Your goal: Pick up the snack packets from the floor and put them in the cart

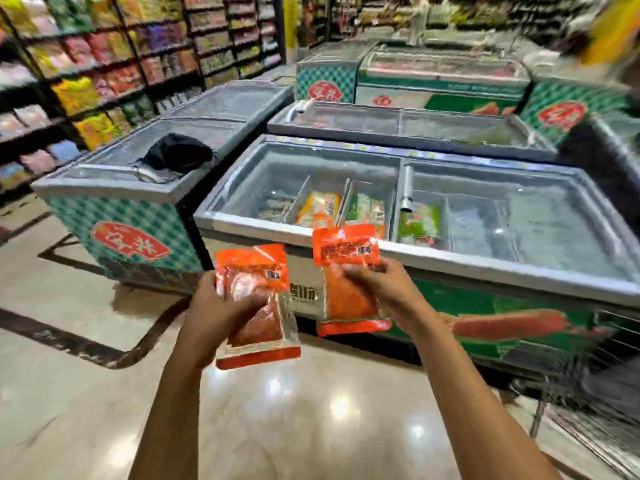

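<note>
Both hands are raised in front of the person, each gripping one orange snack packet, well above the glossy tiled floor (86,306). The left hand (211,317) has its fingers curled round the left-hand packet (256,306) at its middle, thumb across the front; this packet stands roughly upright, tilted a little, with a clear window showing reddish contents and an orange band at top and bottom. The right hand (384,289) pinches the right-hand packet (346,282) near its upper half, fingers curled over the front; this packet is held slightly higher than the other and is also close to upright. The two packets are near each other but apart, with a gap between them. Behind them stands a chest freezer (485,265) with sliding glass lids, and coloured frozen packs (318,209) lie in its divided compartments. A second freezer (138,209) with a green chequered side stands to the left, and a black cloth-like bundle (176,152) lies on its lid. The wire side of a cart (595,420) shows, blurred, at the lower right edge of the view. Shelves of packaged goods (86,64) line the aisle at the upper left.
</note>
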### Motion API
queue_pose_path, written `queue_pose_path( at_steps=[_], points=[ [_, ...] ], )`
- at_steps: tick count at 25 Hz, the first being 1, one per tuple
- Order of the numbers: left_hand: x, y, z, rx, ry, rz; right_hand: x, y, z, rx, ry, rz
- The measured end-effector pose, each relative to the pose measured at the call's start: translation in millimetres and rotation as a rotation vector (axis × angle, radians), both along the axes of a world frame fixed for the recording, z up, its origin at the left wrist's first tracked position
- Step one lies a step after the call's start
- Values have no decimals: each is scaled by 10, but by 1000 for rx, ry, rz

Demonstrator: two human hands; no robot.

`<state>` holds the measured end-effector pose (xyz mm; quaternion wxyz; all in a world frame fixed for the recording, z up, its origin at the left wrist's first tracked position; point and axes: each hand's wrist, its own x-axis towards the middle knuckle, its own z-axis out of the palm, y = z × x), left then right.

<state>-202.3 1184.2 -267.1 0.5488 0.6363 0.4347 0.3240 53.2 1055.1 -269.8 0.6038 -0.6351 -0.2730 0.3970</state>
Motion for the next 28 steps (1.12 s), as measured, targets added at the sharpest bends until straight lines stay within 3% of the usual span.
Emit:
queue_pose_path(
  at_steps=[4,12,22,28],
  points=[
    [1196,-705,-96,-7,-15,-66,948,-1178,-22,-22,17,-149],
    [3605,-2145,-337,-77,-21,-405,2557,-3244,-259,-62,10,-492],
    [6458,-3350,-1033,-194,85,-767,4488,-4656,-994,-150,186,-863],
    [7594,-3987,-1685,-221,199,-948,5304,-5407,-1655,-248,329,-991]
  ],
)
